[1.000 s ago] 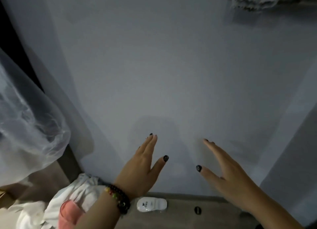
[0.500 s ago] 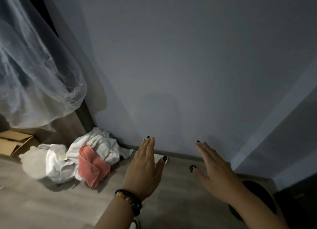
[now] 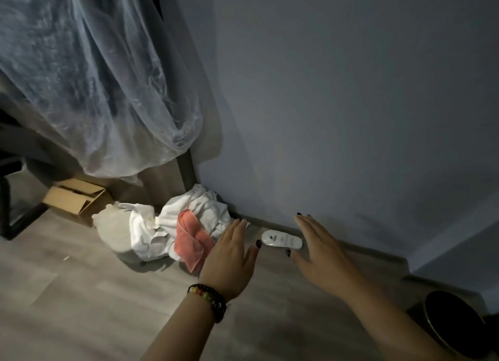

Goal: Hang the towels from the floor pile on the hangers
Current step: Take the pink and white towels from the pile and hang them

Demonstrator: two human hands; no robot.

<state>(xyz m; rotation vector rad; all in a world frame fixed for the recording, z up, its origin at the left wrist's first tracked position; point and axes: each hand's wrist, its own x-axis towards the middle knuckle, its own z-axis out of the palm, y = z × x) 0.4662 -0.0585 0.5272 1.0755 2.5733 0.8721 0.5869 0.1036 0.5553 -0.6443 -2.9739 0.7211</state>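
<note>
— Where the floor meets the wall, what is seen?
— A corrugated cardboard box (image 3: 77, 200), then the crumpled towel pile (image 3: 162, 233): white terry with a coral-pink towel (image 3: 191, 244) folded in.
— And the hands?
— The left hand (image 3: 229, 258) and right hand (image 3: 321, 255) are held flat, fingers straight, nothing gripped. Between them a glossy white oblong device (image 3: 282, 241) is seen; its marking cannot be read.

- The view has tipped down from bare wall to the floor: the towel pile (image 3: 172, 233), cut off at the lower left a second ago, now lies whole left of centre.
- The left hand (image 3: 229, 258) has closed in on the pink towel (image 3: 191, 242), fingers flat.
- The white bottle (image 3: 282, 240) now shows between both hands; the right hand (image 3: 321, 252) is just beside it.
- A cardboard box (image 3: 75, 201) and a round black object (image 3: 456, 323) have come into frame.
</note>
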